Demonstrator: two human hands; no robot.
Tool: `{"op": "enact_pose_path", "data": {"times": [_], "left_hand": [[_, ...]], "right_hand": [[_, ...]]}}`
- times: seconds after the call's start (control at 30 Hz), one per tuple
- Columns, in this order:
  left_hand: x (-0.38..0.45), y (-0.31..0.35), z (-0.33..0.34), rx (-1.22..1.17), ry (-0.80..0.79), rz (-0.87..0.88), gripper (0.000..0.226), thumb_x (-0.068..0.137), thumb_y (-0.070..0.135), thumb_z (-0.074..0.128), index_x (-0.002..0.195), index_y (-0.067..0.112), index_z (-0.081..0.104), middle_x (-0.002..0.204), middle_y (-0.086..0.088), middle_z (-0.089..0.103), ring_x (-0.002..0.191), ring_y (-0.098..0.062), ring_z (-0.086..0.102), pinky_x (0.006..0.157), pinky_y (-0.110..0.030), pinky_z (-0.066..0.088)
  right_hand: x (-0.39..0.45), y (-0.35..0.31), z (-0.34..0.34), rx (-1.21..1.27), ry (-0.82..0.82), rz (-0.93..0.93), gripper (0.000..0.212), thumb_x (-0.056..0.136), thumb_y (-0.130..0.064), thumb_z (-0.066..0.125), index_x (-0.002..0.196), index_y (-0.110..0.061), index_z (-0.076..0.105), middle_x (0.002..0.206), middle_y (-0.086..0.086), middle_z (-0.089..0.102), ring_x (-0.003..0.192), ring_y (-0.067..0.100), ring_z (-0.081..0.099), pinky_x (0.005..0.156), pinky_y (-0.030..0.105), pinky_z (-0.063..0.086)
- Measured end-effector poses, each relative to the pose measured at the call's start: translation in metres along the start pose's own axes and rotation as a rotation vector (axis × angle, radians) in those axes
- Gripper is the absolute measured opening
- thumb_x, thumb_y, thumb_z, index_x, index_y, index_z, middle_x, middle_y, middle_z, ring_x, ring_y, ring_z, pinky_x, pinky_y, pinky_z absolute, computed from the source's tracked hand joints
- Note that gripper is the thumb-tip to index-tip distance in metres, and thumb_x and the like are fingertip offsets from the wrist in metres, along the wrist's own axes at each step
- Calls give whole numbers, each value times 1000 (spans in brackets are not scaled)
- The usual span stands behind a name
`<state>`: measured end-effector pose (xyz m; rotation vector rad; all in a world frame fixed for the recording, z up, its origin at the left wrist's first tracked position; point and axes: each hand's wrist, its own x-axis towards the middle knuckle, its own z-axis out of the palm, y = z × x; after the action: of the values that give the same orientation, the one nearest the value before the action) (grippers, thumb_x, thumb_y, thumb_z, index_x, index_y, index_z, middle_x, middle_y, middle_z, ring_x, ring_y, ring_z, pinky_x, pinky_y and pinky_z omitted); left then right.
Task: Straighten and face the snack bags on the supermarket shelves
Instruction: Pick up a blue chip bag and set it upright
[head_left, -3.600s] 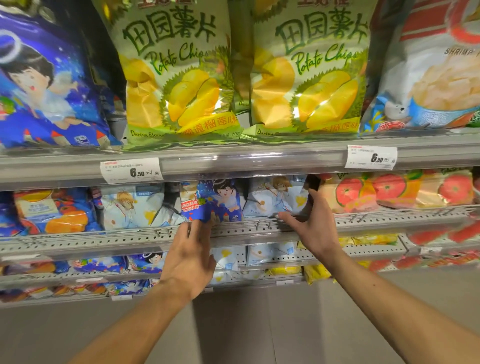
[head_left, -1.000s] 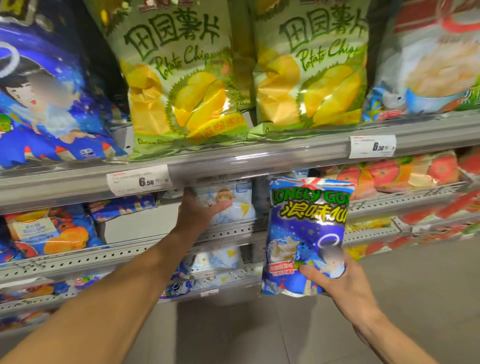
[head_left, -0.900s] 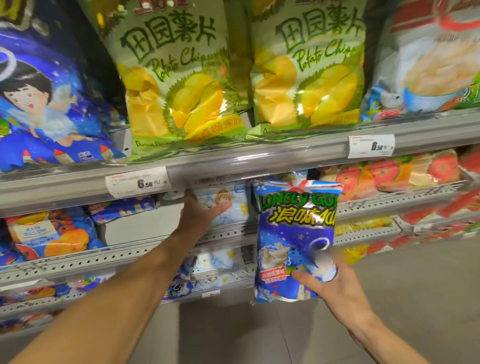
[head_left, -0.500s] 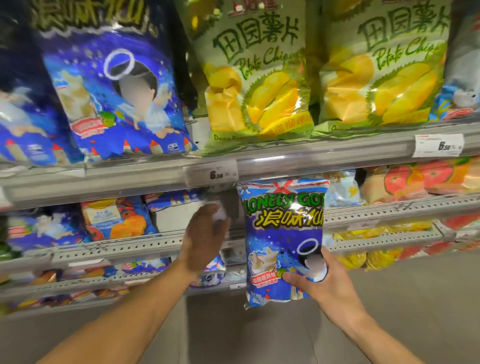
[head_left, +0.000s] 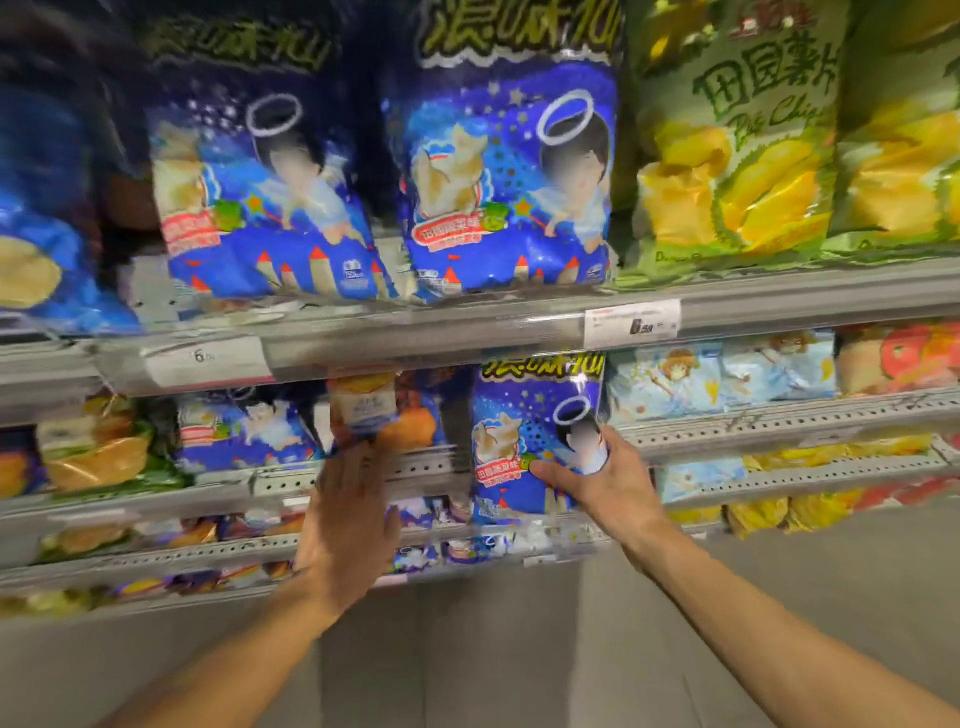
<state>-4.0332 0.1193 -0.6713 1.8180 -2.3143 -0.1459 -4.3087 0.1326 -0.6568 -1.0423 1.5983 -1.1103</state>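
A person's two bare forearms reach up from the bottom of the frame toward supermarket shelving packed with snack bags. The right hand (head_left: 605, 480), right of centre, grasps a blue snack bag (head_left: 524, 436) by its lower right corner, thumb across the front and fingers curled behind; the bag stands upright in front of the second shelf (head_left: 779, 415), its top edge tucked just under the upper shelf rail (head_left: 467, 332). The left hand (head_left: 353, 512), at centre, is released, fingers straight and spread, reaching toward the perforated shelf edge below an orange and blue bag (head_left: 384, 415); motion blur hides whether it touches anything. Held by one corner only, the blue bag could swing or slip loose, and its top could catch on the rail above and crumple as it goes in. The left hand, moving close to packed bags, might nudge the orange and blue bag askew. On the upper shelf, two matching large blue bags (head_left: 498, 171) stand facing forward at centre, and green durian chip bags (head_left: 737, 145) fill the upper right. White price tags (head_left: 631, 325) sit on the rail. Pale blue bags (head_left: 727, 371) lie at right. Lower shelves hold more bags, and a plain grey floor (head_left: 519, 649) fills the bottom.
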Motion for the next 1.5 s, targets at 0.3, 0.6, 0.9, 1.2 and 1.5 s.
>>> {"op": "enact_pose_path", "data": {"times": [0.3, 0.6, 0.9, 1.2, 1.5], "left_hand": [[-4, -9, 9, 54, -24, 17, 89, 83, 35, 72, 156, 15, 24, 139, -6, 43, 130, -28, 41, 117, -44, 31], [-4, -6, 15, 103, 50, 20, 88, 65, 27, 86, 141, 1, 48, 126, -17, 56, 117, -38, 53, 105, -53, 45], [-2, -2, 17, 110, 29, 17, 94, 71, 28, 81, 149, 3, 36, 134, -16, 50, 126, -38, 47, 111, -54, 39], [-3, -2, 18, 110, 41, 37, 94, 70, 30, 79, 148, 4, 34, 130, -14, 49, 122, -36, 46, 111, -51, 40], [-5, -9, 11, 18, 9, 64, 97, 75, 30, 77, 154, 8, 25, 137, -10, 43, 128, -31, 42, 113, -48, 38]], "right_hand": [[55, -29, 17, -40, 56, -87, 54, 67, -27, 94, 104, -33, 54, 89, -35, 61, 84, -23, 60, 64, -2, 44], [77, -24, 15, -5, 13, 38, 49, 71, -28, 91, 110, -11, 67, 96, 3, 78, 86, 20, 75, 72, 38, 62], [98, -34, 10, -12, 38, 36, 33, 76, -19, 88, 103, -6, 73, 70, -13, 74, 56, -3, 68, 49, 10, 48], [96, -9, 13, -269, -87, 2, 65, 70, -35, 91, 122, -21, 54, 118, 2, 68, 108, 27, 67, 91, 35, 57], [76, -7, 13, -324, 32, -19, 74, 72, -30, 91, 131, -13, 50, 97, -8, 68, 78, 2, 65, 67, 10, 52]]}}
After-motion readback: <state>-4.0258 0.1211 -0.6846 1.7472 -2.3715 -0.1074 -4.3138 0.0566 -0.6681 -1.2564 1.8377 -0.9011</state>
